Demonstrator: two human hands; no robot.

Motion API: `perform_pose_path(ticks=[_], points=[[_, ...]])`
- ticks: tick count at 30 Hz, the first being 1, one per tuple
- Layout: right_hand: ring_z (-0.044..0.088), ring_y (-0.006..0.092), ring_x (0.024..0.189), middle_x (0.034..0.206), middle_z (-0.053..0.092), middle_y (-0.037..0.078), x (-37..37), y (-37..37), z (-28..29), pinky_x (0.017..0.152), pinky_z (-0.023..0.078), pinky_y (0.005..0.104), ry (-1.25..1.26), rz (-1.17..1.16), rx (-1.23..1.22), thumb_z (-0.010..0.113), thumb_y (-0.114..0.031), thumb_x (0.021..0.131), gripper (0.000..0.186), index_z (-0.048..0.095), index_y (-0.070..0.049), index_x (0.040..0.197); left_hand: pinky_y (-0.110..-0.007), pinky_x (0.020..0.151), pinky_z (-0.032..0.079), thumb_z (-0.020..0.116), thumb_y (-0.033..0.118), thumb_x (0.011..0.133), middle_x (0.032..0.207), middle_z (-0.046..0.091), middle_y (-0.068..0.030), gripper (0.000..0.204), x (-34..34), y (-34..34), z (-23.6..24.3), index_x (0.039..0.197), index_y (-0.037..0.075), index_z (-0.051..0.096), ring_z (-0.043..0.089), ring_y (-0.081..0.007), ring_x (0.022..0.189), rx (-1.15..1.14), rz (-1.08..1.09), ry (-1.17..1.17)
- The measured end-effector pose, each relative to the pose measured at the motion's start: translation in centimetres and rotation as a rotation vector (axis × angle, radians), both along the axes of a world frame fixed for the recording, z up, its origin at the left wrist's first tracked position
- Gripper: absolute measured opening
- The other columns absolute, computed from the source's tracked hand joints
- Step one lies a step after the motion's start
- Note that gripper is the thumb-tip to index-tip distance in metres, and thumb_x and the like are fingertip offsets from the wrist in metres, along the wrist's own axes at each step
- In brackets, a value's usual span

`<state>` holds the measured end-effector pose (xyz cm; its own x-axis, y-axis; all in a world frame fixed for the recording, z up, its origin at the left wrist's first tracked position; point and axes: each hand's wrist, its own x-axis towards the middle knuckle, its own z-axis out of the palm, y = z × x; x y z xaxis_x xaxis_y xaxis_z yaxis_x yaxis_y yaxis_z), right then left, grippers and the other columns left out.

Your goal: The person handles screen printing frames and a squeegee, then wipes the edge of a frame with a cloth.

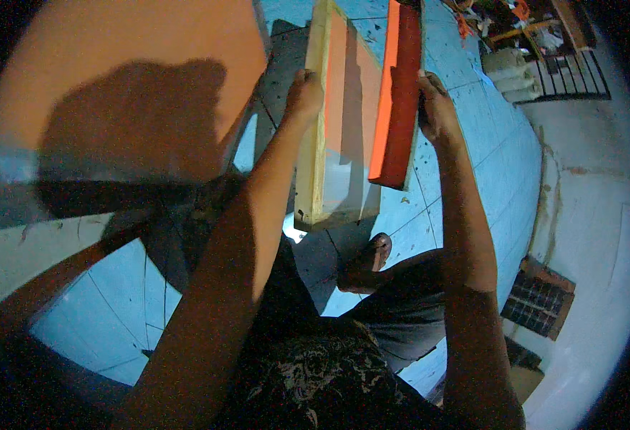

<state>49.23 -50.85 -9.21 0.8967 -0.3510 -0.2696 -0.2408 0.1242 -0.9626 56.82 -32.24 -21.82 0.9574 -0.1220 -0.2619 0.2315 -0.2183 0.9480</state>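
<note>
My left hand (304,97) grips the long left side of a pale wooden frame (307,179), which stands on edge with a pinkish-orange and pale grey panel (340,107) inside it. My right hand (435,104) is closed on a long orange-red bar (396,129), held upright just right of the frame, partly over its panel. The bar's far end runs out of the top of the picture.
A large orange panel (114,36) with a dark shadow fills the upper left. Light blue floor tiles (487,165) surround my bare foot (379,251). A jumble of items, rolls (516,79) and a barred rack (566,79) sit by the pale wall (594,236) at right.
</note>
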Motion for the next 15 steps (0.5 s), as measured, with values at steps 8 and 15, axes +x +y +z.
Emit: perform_pose_path(ticks=[8,15], points=[[0.056,0.0157,0.091,0.101,0.058,0.006,-4.9,-9.0,-2.6,0.08,0.046,0.0313,-0.06,-0.038,0.044,0.047,-0.026,0.093,0.027,0.049,-0.006,0.11,-0.046,0.091,0.039,0.03,0.034,0.091,0.117,0.05,-0.0283,0.048,-0.9,0.1,-0.3,0.115,-0.003,0.048,0.048,-0.0437,0.108,0.117,-0.09,0.023],[0.059,0.0187,0.085,0.099,0.06,0.008,-8.3,-13.8,-16.0,0.072,0.049,0.0314,0.008,-0.098,0.138,0.053,-0.035,0.09,0.034,0.044,-0.013,0.115,-0.042,0.088,0.04,0.032,0.032,0.091,0.109,0.055,-0.0238,0.044,0.0,0.4,-1.9,0.111,-0.002,0.05,0.054,-0.0362,0.101,0.066,-0.111,-0.034]])
